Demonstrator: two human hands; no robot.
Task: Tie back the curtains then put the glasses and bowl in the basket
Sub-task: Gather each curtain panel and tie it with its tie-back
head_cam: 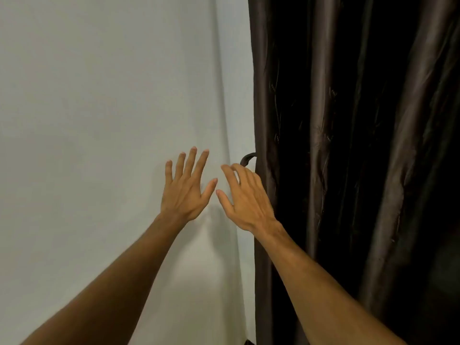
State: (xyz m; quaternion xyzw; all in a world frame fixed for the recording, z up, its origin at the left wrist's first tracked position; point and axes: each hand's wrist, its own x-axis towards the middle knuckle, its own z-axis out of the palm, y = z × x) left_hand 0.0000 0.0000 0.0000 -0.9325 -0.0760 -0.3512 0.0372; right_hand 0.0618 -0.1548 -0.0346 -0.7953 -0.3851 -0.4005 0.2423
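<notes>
A dark brown curtain (353, 145) hangs in long folds over the right half of the view. At its left edge a dark loop of tie-back (247, 158) sticks out over the white wall. My right hand (245, 199) is raised just below that loop, fingers spread and slightly bent, holding nothing; its fingertips are close to the loop. My left hand (185, 186) is raised beside it against the wall, fingers straight and spread, empty. The glasses, bowl and basket are not in view.
A plain white wall (99, 145) fills the left half of the view. A small dark object (249, 342) shows at the bottom edge by the curtain's foot.
</notes>
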